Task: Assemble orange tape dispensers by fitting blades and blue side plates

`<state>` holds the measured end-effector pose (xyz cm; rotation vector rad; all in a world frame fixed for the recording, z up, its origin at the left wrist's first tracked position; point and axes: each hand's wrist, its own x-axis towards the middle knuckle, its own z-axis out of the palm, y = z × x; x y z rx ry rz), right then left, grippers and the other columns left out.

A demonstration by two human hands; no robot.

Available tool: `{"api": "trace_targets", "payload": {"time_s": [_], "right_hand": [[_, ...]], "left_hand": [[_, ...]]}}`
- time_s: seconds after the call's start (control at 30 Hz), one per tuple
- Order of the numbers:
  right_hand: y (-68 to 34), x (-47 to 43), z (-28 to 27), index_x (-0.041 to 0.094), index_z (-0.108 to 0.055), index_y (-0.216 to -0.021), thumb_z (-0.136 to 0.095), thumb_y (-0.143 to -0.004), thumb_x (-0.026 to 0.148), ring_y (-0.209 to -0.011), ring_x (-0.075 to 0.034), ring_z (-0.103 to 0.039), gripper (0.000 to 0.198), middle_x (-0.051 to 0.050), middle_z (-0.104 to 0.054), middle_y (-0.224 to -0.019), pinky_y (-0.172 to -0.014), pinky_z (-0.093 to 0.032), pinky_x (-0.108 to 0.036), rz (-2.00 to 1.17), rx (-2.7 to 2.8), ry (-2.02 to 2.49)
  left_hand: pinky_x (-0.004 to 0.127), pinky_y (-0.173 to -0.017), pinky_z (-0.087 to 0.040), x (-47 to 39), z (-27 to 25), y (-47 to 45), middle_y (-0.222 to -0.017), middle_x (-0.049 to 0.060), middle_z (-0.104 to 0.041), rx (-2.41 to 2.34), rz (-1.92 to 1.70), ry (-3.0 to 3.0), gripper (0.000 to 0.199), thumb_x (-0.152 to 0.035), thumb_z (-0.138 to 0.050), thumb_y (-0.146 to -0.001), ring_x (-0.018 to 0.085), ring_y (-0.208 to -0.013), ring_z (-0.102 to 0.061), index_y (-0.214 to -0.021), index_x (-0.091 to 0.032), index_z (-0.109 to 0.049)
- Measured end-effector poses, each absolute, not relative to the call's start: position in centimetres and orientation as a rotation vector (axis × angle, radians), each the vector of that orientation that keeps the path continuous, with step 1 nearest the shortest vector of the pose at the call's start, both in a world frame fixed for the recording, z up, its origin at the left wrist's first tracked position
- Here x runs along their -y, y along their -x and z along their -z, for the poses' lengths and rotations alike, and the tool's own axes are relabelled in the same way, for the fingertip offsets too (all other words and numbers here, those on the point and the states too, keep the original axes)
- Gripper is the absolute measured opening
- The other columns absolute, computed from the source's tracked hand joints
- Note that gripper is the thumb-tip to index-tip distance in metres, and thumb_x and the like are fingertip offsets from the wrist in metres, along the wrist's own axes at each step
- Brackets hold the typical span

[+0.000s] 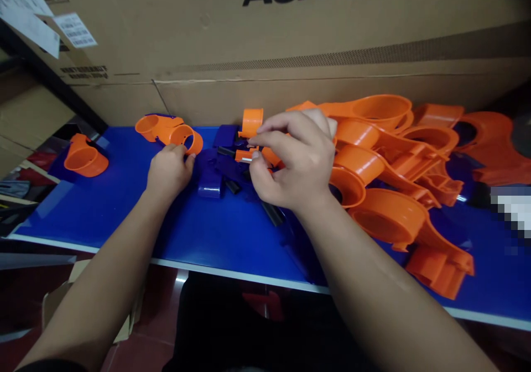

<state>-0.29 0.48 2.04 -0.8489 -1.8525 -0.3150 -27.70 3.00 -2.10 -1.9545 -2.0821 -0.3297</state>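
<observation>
The right hand [292, 164] covers most of what it works on: between thumb and forefinger it pinches a small pin [245, 160], only the pale tip showing, beside a small orange piece [244, 154] whose shape is hard to make out. Dark blue parts [215, 176] lie under and just beyond the hand, nearly lost against the blue worktop [124, 217]; a black rod [271, 213] pokes out from under the wrist. The left hand [168, 170] rests on the worktop, its fingers closed on the near rim of an orange ring part [185, 137], which touches a second orange cup [151, 126] on its far left side. A short orange collar [252, 122] stands upright just beyond the right fingers.

At right a heap of orange housings [385, 162] is piled several deep, lower ones hidden, and runs out of view at the right edge; a patch there is blurred. One orange cup [85, 159] sits alone at the far left corner.

A big cardboard box [265, 46] walls the far side, print cut off at the top. Below the white near edge the floor is dim, with cardboard scraps.

Open worktop lies near and left, between the left forearm and the lone cup; the right half is crowded to the near edge.
</observation>
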Motion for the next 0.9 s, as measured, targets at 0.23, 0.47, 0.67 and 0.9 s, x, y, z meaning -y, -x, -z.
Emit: {"api": "trace_targets", "payload": {"time_s": [0.23,0.47,0.67,0.9], "right_hand": [[0.2,0.0,-2.3,0.026,-0.073,-0.096,-0.063,-0.089,0.027,-0.104,-0.033,-0.057,0.012,-0.009,-0.068,-0.109,-0.093,-0.039,-0.053,0.368,1.953,1.006],[0.3,0.2,-2.6,0.026,-0.072,-0.093,-0.062,-0.089,0.026,-0.101,-0.031,-0.058,0.011,-0.007,-0.070,-0.106,-0.092,-0.040,-0.052,0.350,1.916,0.979],[0.3,-0.1,-2.4,0.026,-0.071,-0.094,-0.063,-0.087,0.025,-0.101,-0.031,-0.057,0.011,-0.008,-0.069,-0.107,-0.091,-0.039,-0.052,0.351,1.926,0.966],[0.5,-0.4,-2.2,0.025,-0.071,-0.091,-0.062,-0.085,0.023,-0.098,-0.030,-0.058,0.011,-0.007,-0.068,-0.103,-0.090,-0.038,-0.053,0.307,1.860,0.838]], "left_hand": [[0.041,-0.084,-0.048,-3.0,1.9,28.1,-0.101,0.016,-0.070,1.932,0.672,1.931,0.024,-0.040,-0.055,-0.098,0.031,-0.099,-0.066,-0.093,-0.018,-0.063],[0.038,-0.082,-0.043,-2.7,1.2,28.0,-0.091,0.011,-0.066,1.756,0.906,1.936,0.023,-0.038,-0.058,-0.098,0.026,-0.092,-0.061,-0.083,-0.021,-0.053],[0.035,-0.079,-0.044,-2.0,0.2,27.9,-0.085,0.007,-0.065,1.703,1.064,1.895,0.022,-0.039,-0.060,-0.097,0.023,-0.085,-0.061,-0.086,-0.021,-0.057],[0.029,-0.072,-0.047,1.3,0.2,29.4,-0.084,0.003,-0.067,1.807,1.180,1.881,0.016,-0.036,-0.064,-0.095,0.017,-0.076,-0.062,-0.091,-0.021,-0.065]]}}
